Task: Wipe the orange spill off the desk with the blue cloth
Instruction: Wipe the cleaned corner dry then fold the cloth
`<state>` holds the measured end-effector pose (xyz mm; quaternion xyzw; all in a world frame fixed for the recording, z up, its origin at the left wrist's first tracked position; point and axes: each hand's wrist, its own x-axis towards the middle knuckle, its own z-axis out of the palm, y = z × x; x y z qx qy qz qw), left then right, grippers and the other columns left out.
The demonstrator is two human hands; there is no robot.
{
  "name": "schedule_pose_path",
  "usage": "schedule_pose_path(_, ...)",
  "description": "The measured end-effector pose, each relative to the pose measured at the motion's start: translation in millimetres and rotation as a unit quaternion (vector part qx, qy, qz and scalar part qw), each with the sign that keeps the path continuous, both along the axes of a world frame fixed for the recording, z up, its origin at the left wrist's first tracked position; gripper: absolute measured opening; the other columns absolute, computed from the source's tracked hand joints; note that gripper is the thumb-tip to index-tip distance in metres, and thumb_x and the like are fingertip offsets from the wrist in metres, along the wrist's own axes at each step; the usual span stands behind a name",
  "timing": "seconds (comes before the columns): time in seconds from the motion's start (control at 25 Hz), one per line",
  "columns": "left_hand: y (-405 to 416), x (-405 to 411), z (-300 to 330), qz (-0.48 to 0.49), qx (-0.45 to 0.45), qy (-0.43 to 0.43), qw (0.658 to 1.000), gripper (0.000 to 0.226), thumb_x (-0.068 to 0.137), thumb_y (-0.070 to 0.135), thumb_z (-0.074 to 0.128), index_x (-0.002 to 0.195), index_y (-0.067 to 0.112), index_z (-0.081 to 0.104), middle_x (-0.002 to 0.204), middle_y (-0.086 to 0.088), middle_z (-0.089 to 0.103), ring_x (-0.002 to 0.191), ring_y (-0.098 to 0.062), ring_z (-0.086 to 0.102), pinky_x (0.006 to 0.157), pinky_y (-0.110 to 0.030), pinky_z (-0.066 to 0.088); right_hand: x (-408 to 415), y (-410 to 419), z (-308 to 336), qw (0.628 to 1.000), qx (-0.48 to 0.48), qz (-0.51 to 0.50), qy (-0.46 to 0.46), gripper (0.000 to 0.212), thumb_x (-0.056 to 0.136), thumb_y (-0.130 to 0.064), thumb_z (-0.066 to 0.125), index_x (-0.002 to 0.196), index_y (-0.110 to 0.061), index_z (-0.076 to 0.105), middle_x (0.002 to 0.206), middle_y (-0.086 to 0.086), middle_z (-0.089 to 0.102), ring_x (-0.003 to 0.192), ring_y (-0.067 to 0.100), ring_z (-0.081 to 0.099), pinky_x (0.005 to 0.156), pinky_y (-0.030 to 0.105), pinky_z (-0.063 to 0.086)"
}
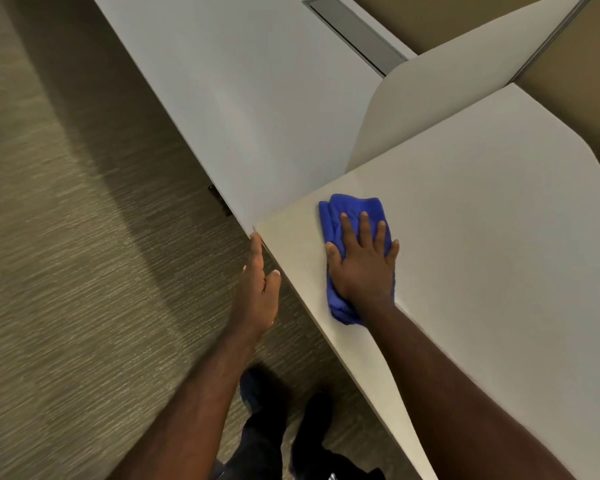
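Note:
A folded blue cloth (347,209) lies on the pale desk (482,220) close to its left corner. My right hand (362,261) presses flat on the cloth, fingers spread, covering its middle. My left hand (258,289) hangs just off the desk's left edge, fingers straight and together, fingertips at the corner, holding nothing. No orange spill shows on the bare desk surface; whatever lies under the cloth is hidden.
A second white desk (257,98) runs along the left, meeting this one at the corner, with a grey cable slot (357,32) at its far end. A curved divider panel (447,84) stands between the desks. Carpet (66,271) and my dark shoes (284,407) lie below.

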<state>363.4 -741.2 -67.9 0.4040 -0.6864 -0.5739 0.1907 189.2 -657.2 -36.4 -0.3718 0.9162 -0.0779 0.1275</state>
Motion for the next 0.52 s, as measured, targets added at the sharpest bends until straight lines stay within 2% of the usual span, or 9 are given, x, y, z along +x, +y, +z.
schedule_pose_path(0.12,10,0,2,0.0,-0.004,0.002,1.0,0.074,0.091,0.029,0.038,0.154,0.033,0.0,0.14,0.047,0.01,0.129,0.03,0.012,0.103,0.003,0.016,-1,31,-1,0.999,0.004,-0.033,0.0,0.063,0.095,-0.057,0.02,0.151,-0.038,0.0,0.163,0.002,-0.005,0.148,0.031,-0.011,0.116,0.06,-0.002)
schedule_pose_path(0.24,21,3,4,-0.003,-0.001,-0.005,1.0,0.072,0.092,0.029,0.037,0.154,0.029,0.001,0.146,0.037,0.009,0.139,0.014,0.01,0.113,-0.015,0.012,4,63,-3,0.998,0.003,-0.056,0.005,0.064,0.095,-0.057,0.02,0.151,-0.035,0.0,0.163,0.003,-0.005,0.148,0.032,-0.01,0.117,0.06,0.0)
schedule_pose_path(0.4,34,8,7,-0.009,-0.014,-0.028,0.999,0.067,0.1,0.021,0.038,0.154,0.03,0.001,0.15,0.027,0.009,0.144,-0.001,0.009,0.119,-0.029,0.013,19,90,-5,0.998,-0.009,-0.067,0.003,0.065,0.095,-0.056,0.021,0.152,-0.034,-0.002,0.163,0.004,-0.004,0.148,0.032,-0.008,0.118,0.058,0.002)
schedule_pose_path(0.52,41,13,11,0.006,-0.031,-0.046,0.998,0.065,0.102,0.014,0.039,0.155,0.024,0.004,0.153,0.019,0.012,0.149,-0.012,0.009,0.123,-0.044,0.014,33,100,-4,0.999,-0.015,-0.052,0.003,0.066,0.095,-0.055,0.023,0.152,-0.033,-0.002,0.163,0.005,-0.003,0.148,0.031,-0.007,0.119,0.054,0.005)
